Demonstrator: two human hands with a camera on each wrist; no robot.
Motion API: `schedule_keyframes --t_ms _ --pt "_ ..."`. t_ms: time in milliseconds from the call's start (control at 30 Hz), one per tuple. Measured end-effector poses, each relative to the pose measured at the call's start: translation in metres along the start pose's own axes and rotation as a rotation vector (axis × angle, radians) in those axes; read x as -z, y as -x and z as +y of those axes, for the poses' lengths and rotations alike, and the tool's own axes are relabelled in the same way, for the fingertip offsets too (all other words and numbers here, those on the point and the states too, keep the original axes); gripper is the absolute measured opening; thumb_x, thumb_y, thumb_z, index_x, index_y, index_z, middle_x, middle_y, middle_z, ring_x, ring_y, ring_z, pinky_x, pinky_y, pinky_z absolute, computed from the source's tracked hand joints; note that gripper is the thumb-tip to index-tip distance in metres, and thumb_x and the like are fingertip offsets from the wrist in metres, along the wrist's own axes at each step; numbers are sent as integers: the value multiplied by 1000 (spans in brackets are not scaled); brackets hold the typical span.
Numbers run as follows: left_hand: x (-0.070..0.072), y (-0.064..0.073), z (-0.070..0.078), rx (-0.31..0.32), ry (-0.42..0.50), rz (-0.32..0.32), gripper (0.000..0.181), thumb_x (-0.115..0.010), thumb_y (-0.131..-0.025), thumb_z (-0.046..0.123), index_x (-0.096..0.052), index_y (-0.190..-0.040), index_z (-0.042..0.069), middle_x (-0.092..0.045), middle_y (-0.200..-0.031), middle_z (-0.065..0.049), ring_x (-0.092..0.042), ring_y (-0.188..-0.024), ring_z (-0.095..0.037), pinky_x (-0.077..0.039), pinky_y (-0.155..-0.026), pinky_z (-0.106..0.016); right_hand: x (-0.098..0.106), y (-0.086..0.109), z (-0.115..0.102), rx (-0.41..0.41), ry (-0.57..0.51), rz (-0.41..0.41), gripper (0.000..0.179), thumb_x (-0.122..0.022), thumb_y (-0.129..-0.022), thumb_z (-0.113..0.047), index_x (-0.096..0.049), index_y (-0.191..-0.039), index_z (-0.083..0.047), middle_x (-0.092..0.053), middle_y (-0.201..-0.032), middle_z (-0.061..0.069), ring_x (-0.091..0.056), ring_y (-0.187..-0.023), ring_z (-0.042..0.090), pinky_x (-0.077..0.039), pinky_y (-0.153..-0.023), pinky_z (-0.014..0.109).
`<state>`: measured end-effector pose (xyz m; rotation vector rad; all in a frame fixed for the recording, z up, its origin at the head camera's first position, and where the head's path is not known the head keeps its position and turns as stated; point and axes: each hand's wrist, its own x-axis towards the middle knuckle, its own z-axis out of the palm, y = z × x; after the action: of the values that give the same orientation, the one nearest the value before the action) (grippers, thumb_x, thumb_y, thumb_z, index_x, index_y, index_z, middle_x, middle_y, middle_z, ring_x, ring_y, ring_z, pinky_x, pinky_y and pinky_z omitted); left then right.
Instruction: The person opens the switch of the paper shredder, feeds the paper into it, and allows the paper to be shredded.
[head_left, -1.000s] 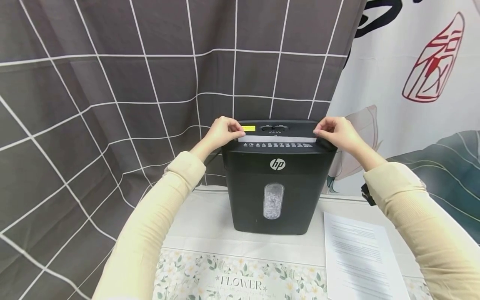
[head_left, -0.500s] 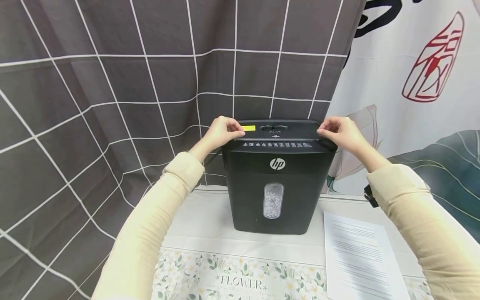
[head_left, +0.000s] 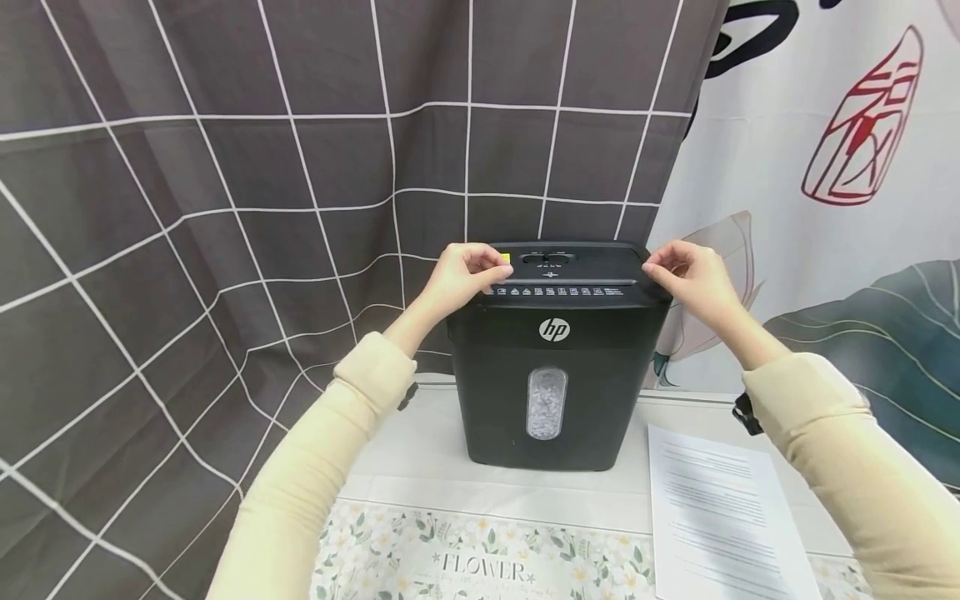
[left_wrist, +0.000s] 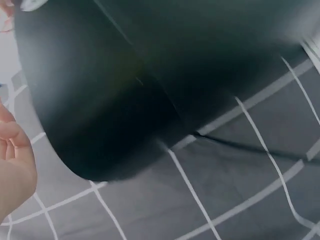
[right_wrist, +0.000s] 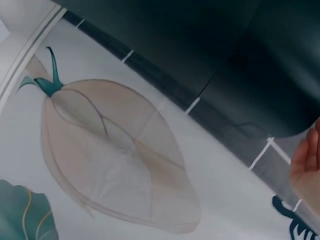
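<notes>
A black HP paper shredder point(head_left: 498, 375) stands upright at the back of the table. White paper shreds show through its oval window point(head_left: 547, 404). My left hand point(head_left: 463, 275) is at the top left of the shredder, thumb and fingers loosely bent with nothing between them, partly covering a yellow label point(head_left: 505, 258). At the top right corner is my right hand point(head_left: 697, 279), also loosely bent and holding nothing. No paper shows in the feed slot point(head_left: 558, 282). Each wrist view has the shredder's dark side point(left_wrist: 125, 90) beside part of the hand point(right_wrist: 307, 167).
A printed sheet of paper point(head_left: 712, 508) lies on the table right of the shredder. A floral mat point(head_left: 420, 550) covers the front. Behind hangs a dark grid curtain point(head_left: 300, 158), with a white patterned cloth point(head_left: 780, 142) to the right. A black cord point(left_wrist: 240, 143) leaves the shredder.
A white paper edge stuck out of the feed slot a second ago, then vanished into it. My left hand has shifted right along the top; my right hand has moved slightly outward.
</notes>
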<state>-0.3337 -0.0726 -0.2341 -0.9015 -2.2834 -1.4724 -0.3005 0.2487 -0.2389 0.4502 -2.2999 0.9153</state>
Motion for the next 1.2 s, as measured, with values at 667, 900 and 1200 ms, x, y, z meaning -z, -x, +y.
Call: schedule_keyframes --t_ms 667,900,1200 --pt "-121 105 -5 -225 -40 -234 7 -71 -83 14 -70 -84 8 -68 -68 -2 -50 -56 4 -45 -55 -13 -20 90 -6 38 -292 507 17 -61 -87 -1 -59 -84 15 -58 -81 -25 -51 -76 -8 -38 -75 12" --pt "-174 140 -27 -476 -194 -72 3 -72 -81 13 -70 -82 10 -65 -62 5 -53 -55 3 -40 -60 0 -36 145 25 -58 -274 608 8 -58 -86 7 -60 -80 12 -58 -80 -25 -52 -74 -8 -39 -73 9" --pt "-253 172 -54 -401 -143 5 5 -67 -84 10 -69 -83 6 -64 -62 1 -53 -53 0 -36 -60 3 -60 198 69 -416 -117 397 7 -58 -90 -4 -62 -88 1 -55 -79 -27 -46 -75 -14 -37 -67 3"
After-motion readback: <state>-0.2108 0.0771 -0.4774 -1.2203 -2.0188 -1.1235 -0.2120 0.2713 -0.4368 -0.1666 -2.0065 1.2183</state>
